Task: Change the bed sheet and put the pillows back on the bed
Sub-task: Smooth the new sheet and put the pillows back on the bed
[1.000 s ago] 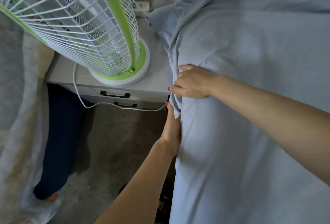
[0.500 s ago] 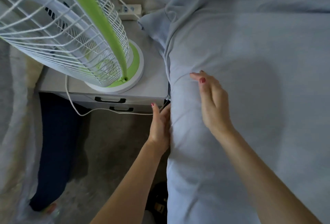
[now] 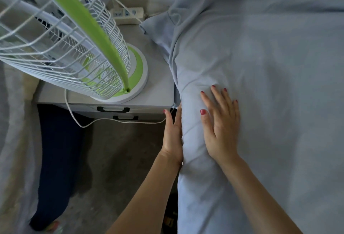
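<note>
A pale blue bed sheet (image 3: 270, 69) covers the mattress and fills the right side of the head view. My right hand (image 3: 220, 123) lies flat on top of the sheet near the mattress's left edge, fingers straight and spread. My left hand (image 3: 172, 137) presses against the side of the mattress just below that edge, fingers straight and pointing away from me, partly hidden behind the sheet's fold. A loose corner of the sheet (image 3: 158, 27) drapes onto the nightstand. No pillow is in view.
A grey nightstand (image 3: 160, 92) with black drawer handles stands tight against the bed. On it sits a white and green fan (image 3: 78, 47), its white cord (image 3: 96, 122) hanging in front. A power strip (image 3: 128, 14) lies behind. A dark blue cloth (image 3: 55, 159) hangs at left over the concrete floor.
My right hand has turned from the sheet's edge and slid onto the top of the mattress, now flat. My left hand stays against the mattress side. The camera has moved closer.
</note>
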